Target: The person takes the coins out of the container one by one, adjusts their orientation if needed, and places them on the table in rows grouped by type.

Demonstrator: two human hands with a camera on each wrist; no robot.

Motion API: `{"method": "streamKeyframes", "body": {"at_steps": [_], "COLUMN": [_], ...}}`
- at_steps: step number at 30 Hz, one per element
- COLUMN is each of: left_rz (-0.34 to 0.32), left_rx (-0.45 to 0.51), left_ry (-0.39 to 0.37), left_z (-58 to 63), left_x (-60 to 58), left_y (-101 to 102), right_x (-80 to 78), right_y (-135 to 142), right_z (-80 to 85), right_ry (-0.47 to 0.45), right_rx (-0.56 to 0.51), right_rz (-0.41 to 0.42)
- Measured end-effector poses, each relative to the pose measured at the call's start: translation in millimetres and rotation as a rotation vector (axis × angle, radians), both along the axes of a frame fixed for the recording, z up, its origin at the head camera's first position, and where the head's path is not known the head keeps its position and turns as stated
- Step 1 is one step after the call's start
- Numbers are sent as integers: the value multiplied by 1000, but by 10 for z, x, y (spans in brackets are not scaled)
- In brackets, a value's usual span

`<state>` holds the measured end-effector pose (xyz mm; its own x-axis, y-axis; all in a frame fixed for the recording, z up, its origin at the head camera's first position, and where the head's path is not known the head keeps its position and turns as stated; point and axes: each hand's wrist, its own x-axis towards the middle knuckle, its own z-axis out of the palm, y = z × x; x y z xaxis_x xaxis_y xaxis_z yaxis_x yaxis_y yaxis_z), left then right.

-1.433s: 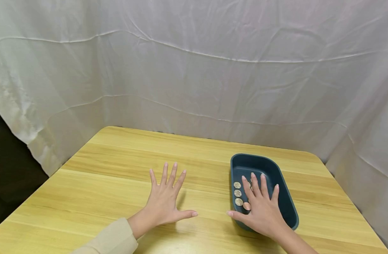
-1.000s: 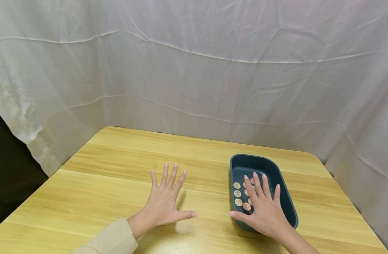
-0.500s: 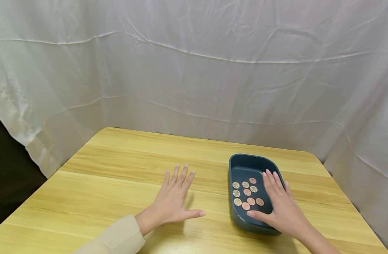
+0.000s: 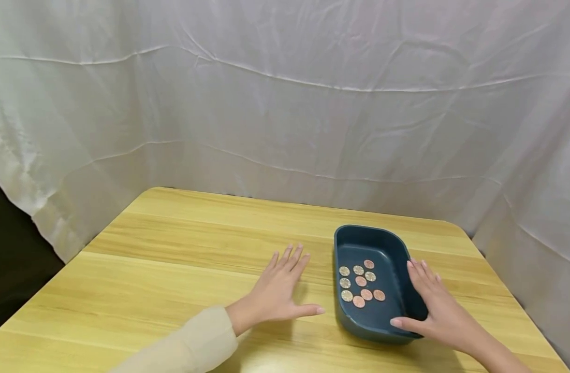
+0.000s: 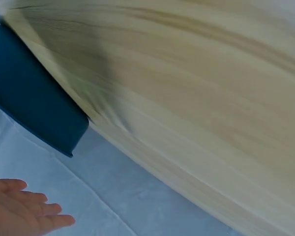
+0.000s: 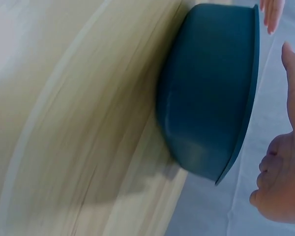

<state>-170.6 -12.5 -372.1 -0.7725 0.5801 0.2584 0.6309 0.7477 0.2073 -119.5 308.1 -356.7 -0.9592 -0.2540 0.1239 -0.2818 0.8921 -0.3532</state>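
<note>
A dark blue-green rectangular bin (image 4: 370,331) with rounded corners stands on the right half of the table. Inside, several coins (image 4: 361,281), some gold-coloured and some copper-coloured, lie flat toward its left side. My right hand (image 4: 440,311) hovers at the bin's right rim, fingers extended and thumb apart; in the right wrist view a gap shows between this hand (image 6: 285,182) and the bin (image 6: 206,93). To the bin's left, my left hand (image 4: 277,292) is held above the table with straight fingers, its thumb toward the bin wall. Neither hand holds anything.
The wood-grain table (image 4: 173,259) stretches to the left of the bin and behind it. A pale cloth curtain (image 4: 285,119) hangs around the table's back and sides. A dark area (image 4: 14,259) shows beyond the left edge.
My right hand has moved right, from over the coins to the bin's right rim, uncovering them. The left hand has moved right, toward the bin. The coins keep their places in the bin.
</note>
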Motion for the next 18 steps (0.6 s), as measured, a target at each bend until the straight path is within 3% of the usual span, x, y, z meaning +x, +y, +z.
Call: {"method": "streamKeyframes", "body": {"at_steps": [8, 15, 18], "left_rz": [-77, -148, -190], "left_rx": [82, 172, 209], "left_ry": [-44, -97, -60], "left_z": [6, 26, 31], "left_x": [-50, -94, -138], "left_y": [294, 511, 595], "right_x": [-7, 15, 31], "right_y": [198, 345, 403], "right_z": [-69, -131, -148], "right_ry": [-69, -18, -24], "right_rx": [-99, -102, -125], "right_rz": [0, 61, 89]}}
